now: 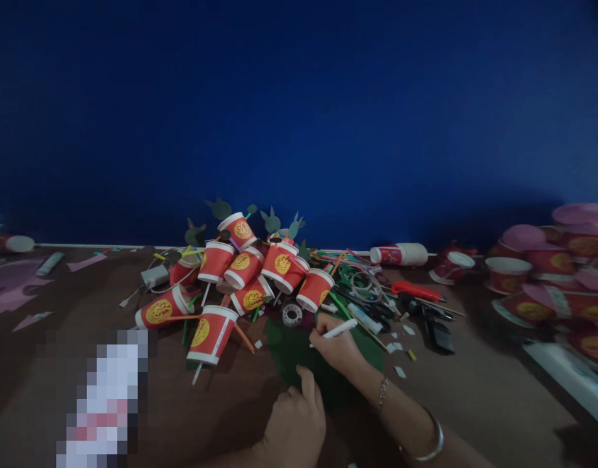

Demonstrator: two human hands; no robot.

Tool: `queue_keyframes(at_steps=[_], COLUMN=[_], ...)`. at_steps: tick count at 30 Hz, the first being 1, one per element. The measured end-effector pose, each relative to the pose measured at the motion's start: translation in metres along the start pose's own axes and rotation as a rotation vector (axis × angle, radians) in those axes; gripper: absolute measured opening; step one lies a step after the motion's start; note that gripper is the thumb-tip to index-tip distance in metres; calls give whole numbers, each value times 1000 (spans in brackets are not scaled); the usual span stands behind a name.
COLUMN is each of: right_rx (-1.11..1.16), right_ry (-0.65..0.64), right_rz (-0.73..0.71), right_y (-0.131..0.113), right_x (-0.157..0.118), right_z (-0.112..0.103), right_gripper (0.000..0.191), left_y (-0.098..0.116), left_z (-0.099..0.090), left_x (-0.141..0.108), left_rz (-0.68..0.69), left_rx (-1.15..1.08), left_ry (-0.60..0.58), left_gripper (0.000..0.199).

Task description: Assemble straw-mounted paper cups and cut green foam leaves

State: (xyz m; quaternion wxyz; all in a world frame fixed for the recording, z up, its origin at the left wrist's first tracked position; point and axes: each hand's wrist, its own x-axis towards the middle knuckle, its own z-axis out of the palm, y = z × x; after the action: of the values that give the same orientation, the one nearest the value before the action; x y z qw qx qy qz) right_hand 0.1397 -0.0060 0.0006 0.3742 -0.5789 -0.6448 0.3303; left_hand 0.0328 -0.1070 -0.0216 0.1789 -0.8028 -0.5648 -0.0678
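Note:
A white marker pen (338,329) is gripped in my right hand (331,341), which leans over a dark green sheet of paper (292,348). The pen slants, its tip end low near the paper. My left hand (296,419) rests at the sheet's near edge, one finger stretched forward onto it and the others curled; nothing shows in it. Just beyond my right hand lies a roll of tape (292,314). Red paper cups (212,334) with straws, some with dark green animal-head cutouts (272,222), are heaped behind and left of the paper.
Wires and straws (360,283) tangle behind my right hand. A red-handled tool (416,290), a black object (438,330) and paper scraps (400,372) lie to the right. More cups (508,273) pile up far right. A blue wall (299,117) closes the back; a pixelated patch covers the lower left.

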Motion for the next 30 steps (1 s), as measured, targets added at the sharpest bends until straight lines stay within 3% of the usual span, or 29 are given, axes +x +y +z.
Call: queue_keyframes(at_steps=[5,23,30], right_rx=[3,-30,195], right_ry=[-8,-58,32], right_rz=[10,10,52], right_y=[1,0,2], right_x=[-1,-2,4], right_z=[1,2,-2], right_gripper=[22,22,30], left_y=[-2,-1,-2], left_z=[0,-3,-3], left_x=[-1,0,1], left_rz=[54,34,23], left_rx=[10,29,13], left_ry=[-17,12,-37], left_gripper=[26,27,28])
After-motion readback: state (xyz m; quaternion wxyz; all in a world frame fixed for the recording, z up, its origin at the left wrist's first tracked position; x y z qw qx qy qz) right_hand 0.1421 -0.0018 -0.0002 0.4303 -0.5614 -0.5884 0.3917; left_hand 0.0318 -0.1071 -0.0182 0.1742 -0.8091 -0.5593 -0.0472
